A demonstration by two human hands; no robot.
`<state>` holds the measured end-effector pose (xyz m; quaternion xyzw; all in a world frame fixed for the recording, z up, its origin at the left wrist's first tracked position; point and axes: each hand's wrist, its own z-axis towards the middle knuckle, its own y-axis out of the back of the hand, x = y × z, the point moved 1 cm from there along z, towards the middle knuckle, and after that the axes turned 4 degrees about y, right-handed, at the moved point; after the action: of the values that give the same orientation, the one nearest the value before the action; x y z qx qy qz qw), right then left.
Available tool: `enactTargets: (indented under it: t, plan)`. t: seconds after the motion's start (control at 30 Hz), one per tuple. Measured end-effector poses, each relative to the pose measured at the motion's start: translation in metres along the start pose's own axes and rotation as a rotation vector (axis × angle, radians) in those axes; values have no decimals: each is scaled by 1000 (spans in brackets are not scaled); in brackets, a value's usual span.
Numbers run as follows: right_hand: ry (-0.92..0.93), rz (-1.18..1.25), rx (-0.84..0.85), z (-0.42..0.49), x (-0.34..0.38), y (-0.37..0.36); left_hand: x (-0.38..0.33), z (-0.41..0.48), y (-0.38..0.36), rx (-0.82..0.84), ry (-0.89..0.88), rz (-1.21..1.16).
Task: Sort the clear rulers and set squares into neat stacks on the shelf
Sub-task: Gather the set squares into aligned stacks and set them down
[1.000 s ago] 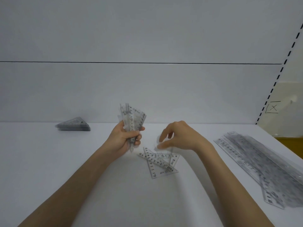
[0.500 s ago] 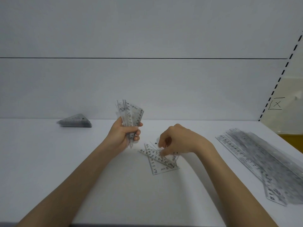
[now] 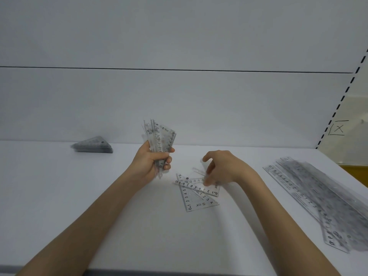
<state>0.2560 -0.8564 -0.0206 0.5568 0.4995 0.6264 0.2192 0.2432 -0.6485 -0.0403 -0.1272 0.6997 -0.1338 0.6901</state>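
My left hand (image 3: 152, 163) grips a fanned bundle of clear set squares (image 3: 160, 137), held upright above the white shelf (image 3: 79, 196). Just to its right, a few loose clear set squares (image 3: 196, 196) lie overlapping on the shelf. My right hand (image 3: 221, 168) hovers over their far edge, fingertips touching the top one and thumb raised apart from the fingers. A neat stack of set squares (image 3: 92, 145) sits at the back left. A long pile of clear rulers (image 3: 322, 198) lies along the right side.
The shelf's white back wall (image 3: 179, 106) rises right behind the stacks. A slotted upright (image 3: 342, 98) bounds the shelf at the right, and the shelf's front edge (image 3: 139, 272) runs along the bottom of the view.
My right hand dropped from above the loose set squares onto them, then uncurled with its thumb lifting. My left hand kept its bundle and stayed in place.
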Motion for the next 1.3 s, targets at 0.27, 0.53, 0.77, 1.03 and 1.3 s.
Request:
enactTargets:
  t: [0.27,0.53,0.77,1.03,1.3]
  plan:
    - [-3,254,-77,-1,-10,6,3,1,2,6,-10,-5]
    - [180,1165,-254,-3,20,-1,2,-1,-8,139,101,-2]
    - [244,970,-374,7,30,-21,8,-5,-13,362,165,63]
    - [338,606,-556,8,32,-25,10,-1,-6,317,90,97]
    - [329,315,-499,14,19,-15,8,-1,-6,255,59,96]
